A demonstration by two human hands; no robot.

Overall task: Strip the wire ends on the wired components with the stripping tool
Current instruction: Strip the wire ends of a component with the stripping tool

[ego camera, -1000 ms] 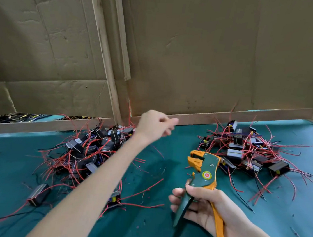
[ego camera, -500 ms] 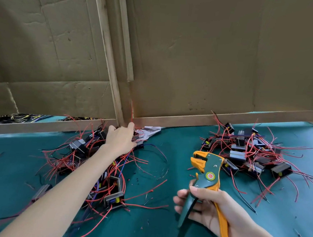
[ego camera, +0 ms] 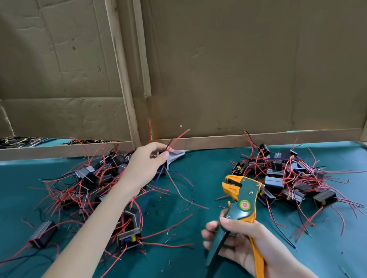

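Note:
My left hand (ego camera: 145, 164) reaches over the left pile of wired components (ego camera: 95, 182) and pinches the red and black wires (ego camera: 178, 136) of one small black component, mostly hidden under my fingers. Those wires stick up past my fingertips. My right hand (ego camera: 248, 247) grips the green and orange stripping tool (ego camera: 238, 209) by its handles, jaws pointing up and away, apart from any wire. A second pile of wired components (ego camera: 289, 180) lies at the right.
The green table mat (ego camera: 190, 260) carries loose red wires and small insulation bits. A cardboard wall (ego camera: 228, 65) on a wooden frame stands close behind both piles. A white scrap (ego camera: 177, 154) lies by the wall. One lone component (ego camera: 43, 234) sits at the left front.
My left hand dropped onto the left pile, then closed on a component's wires and lifted them slightly toward the right. The right hand with the tool has barely moved.

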